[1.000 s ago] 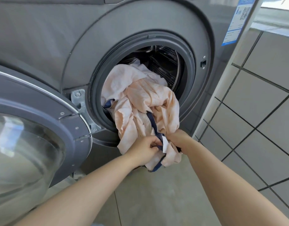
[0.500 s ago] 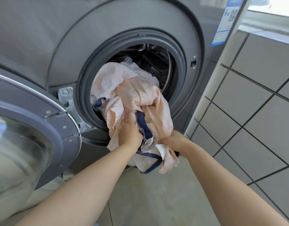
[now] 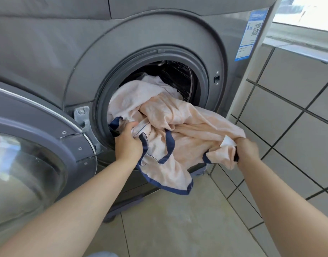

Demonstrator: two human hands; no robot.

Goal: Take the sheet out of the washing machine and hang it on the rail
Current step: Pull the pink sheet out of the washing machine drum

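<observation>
Peach sheet (image 3: 178,115) bunched between both clenched hands.

— What can't you make out here?
— Your right hand (image 3: 247,151) is smeared by motion blur, its fingers (image 3: 237,154) buried in the sheet (image 3: 187,134).
— And the sheet's far end?
— Hidden inside the drum (image 3: 178,78).
— The door (image 3: 39,154)?
— Cut off by the left edge. The label (image 3: 252,34) print is too small to read.
</observation>
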